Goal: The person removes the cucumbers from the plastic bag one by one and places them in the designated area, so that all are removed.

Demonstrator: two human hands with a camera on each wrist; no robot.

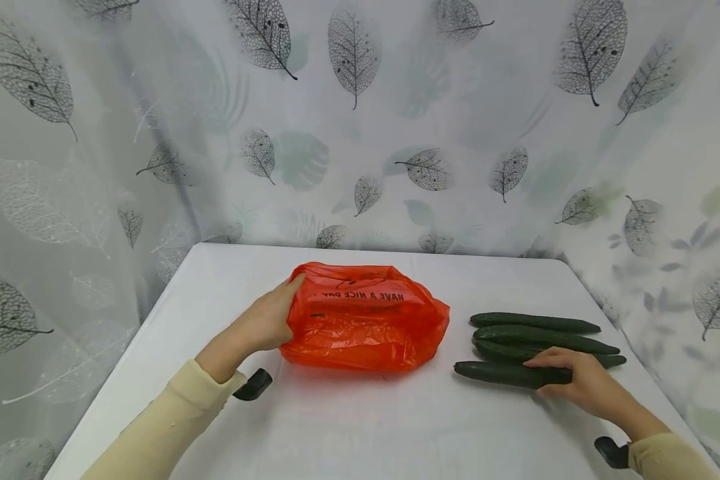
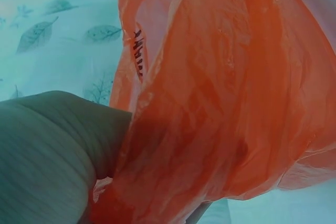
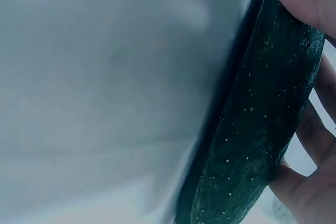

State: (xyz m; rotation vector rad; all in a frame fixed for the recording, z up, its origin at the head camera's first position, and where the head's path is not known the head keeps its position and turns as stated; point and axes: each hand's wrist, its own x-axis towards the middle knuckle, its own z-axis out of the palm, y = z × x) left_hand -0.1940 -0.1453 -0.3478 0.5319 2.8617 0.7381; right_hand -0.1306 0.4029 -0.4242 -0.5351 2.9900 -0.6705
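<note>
A red plastic bag (image 1: 360, 333) with black lettering lies on its side on the white table, left of the cucumbers. At its left end my left hand (image 1: 267, 317) holds the bag's edge; in the left wrist view the thumb (image 2: 100, 129) is at the rim and most fingers are hidden by the plastic. On the right, my right hand (image 1: 588, 383) grips the nearest dark green cucumber (image 1: 504, 375) by its right part. The right wrist view shows this cucumber (image 3: 252, 129) between thumb and fingers. Several more cucumbers (image 1: 534, 323) lie side by side just behind it.
The white table (image 1: 372, 433) reaches back to a leaf-printed curtain (image 1: 366, 133), which also hangs along the left and right sides. Black camera mounts (image 1: 255, 385) project from both sleeve cuffs.
</note>
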